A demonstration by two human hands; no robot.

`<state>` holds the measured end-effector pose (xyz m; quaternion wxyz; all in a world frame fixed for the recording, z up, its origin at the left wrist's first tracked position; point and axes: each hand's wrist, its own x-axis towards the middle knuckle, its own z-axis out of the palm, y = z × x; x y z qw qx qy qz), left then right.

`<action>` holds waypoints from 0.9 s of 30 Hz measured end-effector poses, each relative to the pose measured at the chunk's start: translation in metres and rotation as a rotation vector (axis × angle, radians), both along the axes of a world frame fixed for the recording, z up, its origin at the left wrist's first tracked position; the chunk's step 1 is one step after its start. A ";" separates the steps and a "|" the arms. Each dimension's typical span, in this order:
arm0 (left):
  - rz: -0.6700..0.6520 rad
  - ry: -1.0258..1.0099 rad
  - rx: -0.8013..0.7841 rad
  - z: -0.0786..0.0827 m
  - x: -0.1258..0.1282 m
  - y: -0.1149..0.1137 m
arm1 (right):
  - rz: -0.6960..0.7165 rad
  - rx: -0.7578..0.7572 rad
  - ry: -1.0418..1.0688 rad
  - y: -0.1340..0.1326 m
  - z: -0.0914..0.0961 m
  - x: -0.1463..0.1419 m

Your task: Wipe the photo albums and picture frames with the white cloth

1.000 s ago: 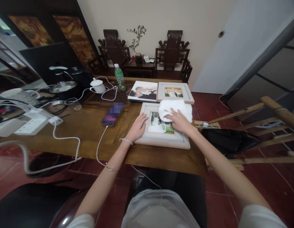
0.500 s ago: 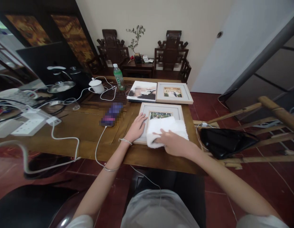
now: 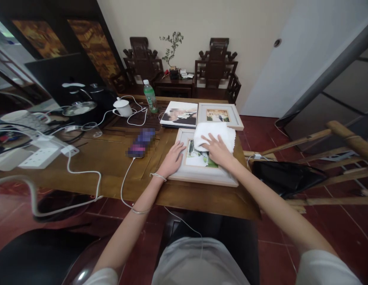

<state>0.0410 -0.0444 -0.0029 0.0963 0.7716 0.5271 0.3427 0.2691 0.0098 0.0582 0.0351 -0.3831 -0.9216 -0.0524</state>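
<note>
A picture frame [image 3: 198, 177] with a pale wooden border lies flat on the wooden table [image 3: 112, 178] in front of me. My left hand [image 3: 172, 159] rests on its left side, fingers stretched out flat. Over the upper right part of the frame is a folded white towel [image 3: 221, 132], hiding that part of the photo. My right hand [image 3: 218, 150] grips the towel's near edge and presses it against the frame, fingers spread on top and the thumb hidden.
Behind lie another picture frame [image 3: 237, 118] and a white-covered photo album [image 3: 184, 109]. To the left are a phone [image 3: 141, 143] on a cable, a green bottle [image 3: 150, 97], a lidded white cup [image 3: 122, 107] and a power strip [image 3: 41, 152]. A bamboo chair [image 3: 308, 144] holding a black bag [image 3: 285, 176] stands right.
My right hand has slid the towel away from me, from the frame's near right part to its far right part, uncovering the lower photo. My left hand has stayed in place.
</note>
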 end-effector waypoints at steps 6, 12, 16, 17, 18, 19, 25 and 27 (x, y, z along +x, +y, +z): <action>-0.001 0.005 0.006 0.000 0.000 0.000 | -0.042 -0.090 -0.030 -0.016 0.004 -0.017; 0.004 0.026 -0.014 0.002 0.000 0.000 | 0.146 -0.361 -0.093 -0.083 0.035 -0.017; -0.006 0.022 -0.011 0.002 0.000 0.000 | 0.266 -0.363 -0.064 -0.113 0.046 -0.013; -0.010 0.022 -0.010 0.002 0.000 0.000 | 0.267 -0.356 -0.062 -0.115 0.045 -0.013; -0.011 0.022 -0.010 0.002 0.000 0.000 | 0.260 -0.346 -0.059 -0.114 0.042 -0.013; -0.009 0.022 -0.010 0.002 0.000 0.000 | 0.246 -0.329 -0.054 -0.111 0.038 -0.012; 0.004 0.008 0.011 -0.001 0.000 0.000 | 0.063 -0.155 -0.044 -0.049 0.009 -0.005; 0.002 0.002 0.012 -0.002 0.000 0.000 | 0.011 -0.045 -0.033 -0.023 0.003 -0.003</action>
